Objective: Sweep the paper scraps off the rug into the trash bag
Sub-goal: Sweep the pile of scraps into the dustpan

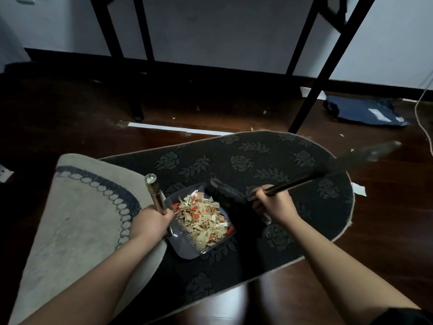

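At nine o'clock a pale beige rug with a dark blue scalloped border (pixel 77 221) lies on the dark wooden floor (pixel 70 118), its edge overlapping the dark oval rug with a leaf and rose pattern (pixel 293 160) that fills the middle. The left hand (pixel 150 221) has its fingers curled tight round the gold metal handle (pixel 155 195) of the grey plastic dustpan (pixel 185 246), which sits on the dark rug at six o'clock. A heap of tan, white and red paper scraps (pixel 203 218) fills the pan. Just right of it the right hand (pixel 273 204) grips the black broom handle (pixel 304 178), the black brush head (pixel 225 191) touching the pan's open lip. At two o'clock a crumpled dark blue trash bag (pixel 363 111) lies on the floor, well apart from the pan.
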Demonstrator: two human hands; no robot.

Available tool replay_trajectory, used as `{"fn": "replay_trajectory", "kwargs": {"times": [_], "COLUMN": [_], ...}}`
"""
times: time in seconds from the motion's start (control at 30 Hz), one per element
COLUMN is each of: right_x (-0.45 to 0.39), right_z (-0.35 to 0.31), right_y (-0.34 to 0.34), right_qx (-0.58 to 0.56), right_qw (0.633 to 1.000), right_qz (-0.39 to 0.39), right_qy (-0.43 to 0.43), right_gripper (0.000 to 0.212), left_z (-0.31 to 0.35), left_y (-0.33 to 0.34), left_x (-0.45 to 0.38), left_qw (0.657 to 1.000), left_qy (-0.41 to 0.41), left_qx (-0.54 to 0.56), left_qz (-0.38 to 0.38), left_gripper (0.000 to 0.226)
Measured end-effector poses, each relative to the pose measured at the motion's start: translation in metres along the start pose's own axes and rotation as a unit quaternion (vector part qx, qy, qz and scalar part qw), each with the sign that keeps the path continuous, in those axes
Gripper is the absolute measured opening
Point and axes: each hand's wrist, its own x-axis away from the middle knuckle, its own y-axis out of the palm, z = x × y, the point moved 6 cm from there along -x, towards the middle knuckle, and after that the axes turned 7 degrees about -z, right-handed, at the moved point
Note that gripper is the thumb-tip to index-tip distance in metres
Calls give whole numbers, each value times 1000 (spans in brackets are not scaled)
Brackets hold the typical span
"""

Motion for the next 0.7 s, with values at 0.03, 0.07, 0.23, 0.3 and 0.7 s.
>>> {"fn": "replay_trajectory", "kwargs": {"times": [0.03,0.07,0.23,0.3,0.7], "right_x": [1,3,6,5,15], "right_z": [-2,-3,-10,-8,-7], "right_y": [-3,-7,-23,-20,15], "right_qx": [-12,-17,8,23,-13], "right_qw": [1000,999,999,998,1000], "right_qz": [8,17,52,55,17], "right_qy": [-13,-21,-1,22,23], "right_gripper": [21,19,19,20,22], "left_z": [0,0,0,2,-2], "left_y": [0,0,1,0,2], "left_x": [0,1,3,5,7], "left_qw": [1000,1000,1000,1000,1000], "left_qy": [0,-1,-4,-3,-4], "left_qx": [3,3,-6,-14,1], "left_qz": [0,0,-5,-4,-6], "left_gripper": [23,24,28,28,27]}}
